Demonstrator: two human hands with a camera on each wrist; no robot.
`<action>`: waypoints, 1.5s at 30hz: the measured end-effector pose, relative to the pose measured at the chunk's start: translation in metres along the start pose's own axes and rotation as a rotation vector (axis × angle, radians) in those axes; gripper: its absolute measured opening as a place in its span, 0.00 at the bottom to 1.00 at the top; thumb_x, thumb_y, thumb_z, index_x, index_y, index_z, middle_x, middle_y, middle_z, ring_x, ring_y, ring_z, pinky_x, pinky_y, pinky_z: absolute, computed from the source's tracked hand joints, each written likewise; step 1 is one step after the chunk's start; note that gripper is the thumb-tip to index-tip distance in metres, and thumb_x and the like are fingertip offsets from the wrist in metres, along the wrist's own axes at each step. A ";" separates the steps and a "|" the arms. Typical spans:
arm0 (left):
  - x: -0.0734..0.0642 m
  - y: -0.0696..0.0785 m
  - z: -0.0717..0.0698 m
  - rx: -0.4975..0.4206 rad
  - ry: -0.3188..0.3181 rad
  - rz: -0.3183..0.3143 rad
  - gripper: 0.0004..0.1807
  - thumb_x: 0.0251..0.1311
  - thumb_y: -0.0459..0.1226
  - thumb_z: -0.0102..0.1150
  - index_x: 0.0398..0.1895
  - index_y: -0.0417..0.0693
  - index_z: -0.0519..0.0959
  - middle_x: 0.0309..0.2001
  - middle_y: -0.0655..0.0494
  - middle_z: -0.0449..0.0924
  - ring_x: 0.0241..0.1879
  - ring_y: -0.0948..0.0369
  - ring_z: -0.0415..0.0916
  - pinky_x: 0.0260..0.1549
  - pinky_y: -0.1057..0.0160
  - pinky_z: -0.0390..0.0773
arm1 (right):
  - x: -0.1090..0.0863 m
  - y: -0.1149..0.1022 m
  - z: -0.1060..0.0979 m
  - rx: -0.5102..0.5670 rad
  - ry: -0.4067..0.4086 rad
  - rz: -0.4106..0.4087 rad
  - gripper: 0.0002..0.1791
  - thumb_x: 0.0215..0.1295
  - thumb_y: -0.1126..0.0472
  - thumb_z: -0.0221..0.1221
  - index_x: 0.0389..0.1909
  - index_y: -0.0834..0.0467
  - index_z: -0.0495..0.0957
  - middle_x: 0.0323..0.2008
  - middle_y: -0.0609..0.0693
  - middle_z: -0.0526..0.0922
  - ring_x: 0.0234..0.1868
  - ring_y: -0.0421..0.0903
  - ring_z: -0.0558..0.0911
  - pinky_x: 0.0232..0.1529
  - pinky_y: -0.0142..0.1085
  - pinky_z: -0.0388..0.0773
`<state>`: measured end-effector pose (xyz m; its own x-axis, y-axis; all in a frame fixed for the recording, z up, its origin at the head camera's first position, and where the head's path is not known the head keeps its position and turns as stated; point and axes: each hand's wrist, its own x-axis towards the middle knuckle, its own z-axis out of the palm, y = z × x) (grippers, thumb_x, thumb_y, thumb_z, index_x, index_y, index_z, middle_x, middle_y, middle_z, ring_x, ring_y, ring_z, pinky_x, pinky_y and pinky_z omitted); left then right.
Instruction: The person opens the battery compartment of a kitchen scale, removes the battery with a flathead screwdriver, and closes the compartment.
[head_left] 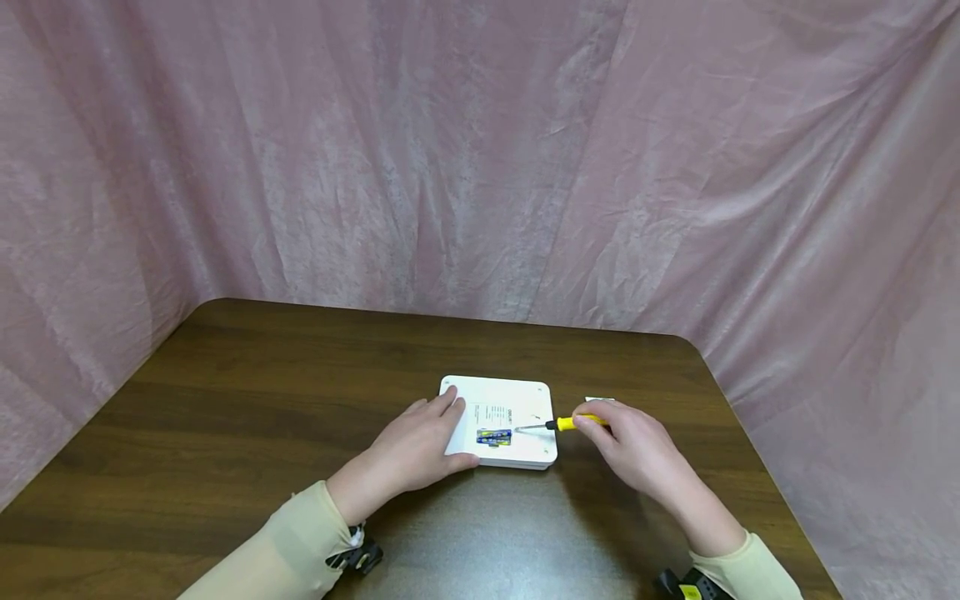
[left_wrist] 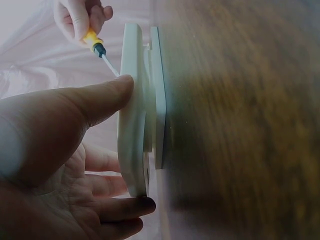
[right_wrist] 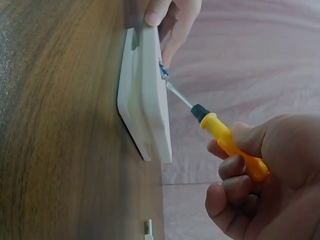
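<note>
A white kitchen scale (head_left: 529, 450) with rounded corners lies underside up on the table, its thinner plate (left_wrist: 159, 100) beneath. Blue batteries (head_left: 494, 437) sit in its open compartment, beside a printed label. My left hand (head_left: 422, 442) steadies the scale at its left side, thumb against the near edge and fingers over the left part. In my right hand (head_left: 637, 446) is a yellow screwdriver (right_wrist: 220, 131) with a black collar, gripped by the handle. The metal tip of the screwdriver points left and reaches the right end of the batteries; whether it touches them I cannot tell.
Behind my right hand a small white piece (head_left: 600, 399) lies on the table, mostly hidden. The brown wooden table (head_left: 300, 375) has rounded far corners. Pink curtains (head_left: 420, 167) hang behind and along the sides.
</note>
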<state>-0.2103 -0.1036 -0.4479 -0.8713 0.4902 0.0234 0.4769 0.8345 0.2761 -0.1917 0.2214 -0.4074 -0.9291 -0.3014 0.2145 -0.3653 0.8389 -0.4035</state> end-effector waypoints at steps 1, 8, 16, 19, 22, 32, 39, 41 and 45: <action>0.000 0.000 0.000 0.004 -0.003 -0.001 0.51 0.70 0.61 0.72 0.81 0.33 0.70 0.83 0.34 0.62 0.79 0.41 0.66 0.77 0.42 0.67 | 0.000 0.000 0.000 -0.001 0.011 -0.008 0.04 0.81 0.52 0.66 0.44 0.41 0.89 0.41 0.33 0.85 0.38 0.37 0.79 0.44 0.46 0.79; 0.000 0.000 0.000 0.004 0.000 0.002 0.51 0.70 0.61 0.72 0.80 0.32 0.70 0.82 0.33 0.63 0.79 0.41 0.66 0.77 0.42 0.67 | -0.002 -0.003 -0.001 -0.001 0.031 -0.047 0.03 0.77 0.54 0.71 0.46 0.41 0.89 0.42 0.30 0.85 0.39 0.35 0.80 0.45 0.44 0.80; -0.001 0.000 0.000 0.001 0.000 0.000 0.50 0.70 0.61 0.72 0.80 0.32 0.70 0.83 0.33 0.63 0.79 0.40 0.67 0.77 0.41 0.67 | -0.001 -0.009 -0.002 -0.029 0.046 -0.113 0.03 0.78 0.55 0.70 0.46 0.42 0.89 0.42 0.28 0.84 0.37 0.33 0.79 0.42 0.42 0.80; -0.001 0.000 -0.001 0.002 0.002 0.005 0.50 0.70 0.60 0.72 0.80 0.32 0.70 0.82 0.33 0.63 0.79 0.40 0.67 0.77 0.41 0.67 | 0.001 -0.012 -0.003 -0.043 0.048 -0.133 0.03 0.79 0.55 0.69 0.45 0.42 0.89 0.42 0.28 0.85 0.38 0.33 0.80 0.42 0.42 0.80; -0.002 0.000 -0.002 0.001 0.003 0.007 0.50 0.71 0.60 0.72 0.80 0.32 0.70 0.82 0.33 0.63 0.79 0.40 0.67 0.77 0.41 0.67 | 0.002 -0.017 -0.004 -0.053 0.045 -0.140 0.04 0.78 0.56 0.70 0.45 0.42 0.89 0.42 0.29 0.85 0.38 0.34 0.80 0.42 0.43 0.81; -0.003 0.001 -0.003 -0.007 0.001 0.005 0.49 0.70 0.59 0.73 0.80 0.32 0.70 0.82 0.33 0.63 0.79 0.40 0.67 0.77 0.41 0.67 | 0.005 -0.024 -0.006 -0.099 0.072 -0.200 0.06 0.75 0.59 0.72 0.43 0.42 0.89 0.40 0.32 0.85 0.38 0.37 0.81 0.40 0.44 0.81; -0.003 0.000 -0.002 0.002 0.004 0.008 0.49 0.70 0.60 0.73 0.80 0.32 0.71 0.82 0.33 0.63 0.79 0.40 0.67 0.77 0.41 0.68 | 0.008 -0.029 -0.005 -0.152 0.069 -0.235 0.07 0.72 0.61 0.74 0.42 0.44 0.89 0.37 0.32 0.83 0.36 0.37 0.79 0.38 0.42 0.80; -0.002 0.000 -0.001 0.008 0.007 0.011 0.50 0.70 0.60 0.73 0.79 0.32 0.71 0.82 0.33 0.64 0.79 0.41 0.67 0.77 0.41 0.68 | 0.008 -0.030 -0.004 -0.168 0.075 -0.245 0.07 0.71 0.61 0.75 0.41 0.44 0.89 0.35 0.33 0.81 0.35 0.37 0.78 0.37 0.41 0.79; -0.002 0.000 0.000 0.016 0.008 0.009 0.50 0.70 0.61 0.72 0.80 0.32 0.71 0.82 0.33 0.64 0.79 0.42 0.67 0.77 0.42 0.67 | 0.009 -0.033 -0.003 -0.194 0.087 -0.268 0.08 0.70 0.62 0.76 0.40 0.45 0.88 0.33 0.34 0.79 0.34 0.38 0.77 0.35 0.40 0.79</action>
<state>-0.2087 -0.1039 -0.4481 -0.8677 0.4959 0.0339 0.4867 0.8339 0.2602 -0.1875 0.1924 -0.3896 -0.7902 -0.4896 0.3686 -0.5698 0.8084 -0.1476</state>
